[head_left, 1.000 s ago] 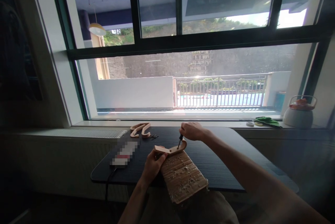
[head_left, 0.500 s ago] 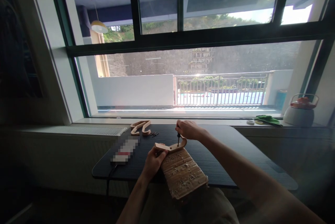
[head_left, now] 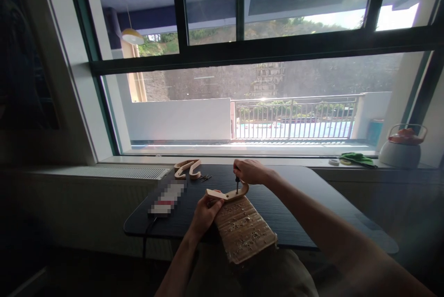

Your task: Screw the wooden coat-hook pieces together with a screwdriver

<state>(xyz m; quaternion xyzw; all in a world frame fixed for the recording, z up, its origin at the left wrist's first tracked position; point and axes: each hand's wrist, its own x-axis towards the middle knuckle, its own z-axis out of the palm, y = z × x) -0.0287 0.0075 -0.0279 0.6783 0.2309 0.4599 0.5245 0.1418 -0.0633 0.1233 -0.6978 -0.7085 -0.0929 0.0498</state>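
My left hand point(head_left: 204, 216) grips the near end of a curved wooden hook piece point(head_left: 227, 194), which rests on a worn cardboard pad point(head_left: 244, 232) on the dark table point(head_left: 298, 213). Closed round the handle of a small screwdriver point(head_left: 237, 184), my right hand point(head_left: 251, 171) holds it upright with its tip on the far curved end of the piece. Two more wooden hook pieces point(head_left: 188, 169) lie at the table's far left, a few dark screws point(head_left: 206, 177) beside them.
A blurred flat object point(head_left: 166, 199) with a cable lies left of my hands. On the window sill at the right stand a white kettle point(head_left: 401, 146), a green cloth point(head_left: 355, 158) and a tape roll point(head_left: 334, 162). A radiator grille point(head_left: 128, 173) runs along the left.
My right hand has brought the screwdriver from a slant to upright on the wooden piece. The view has shifted slightly; my left hand keeps its hold.
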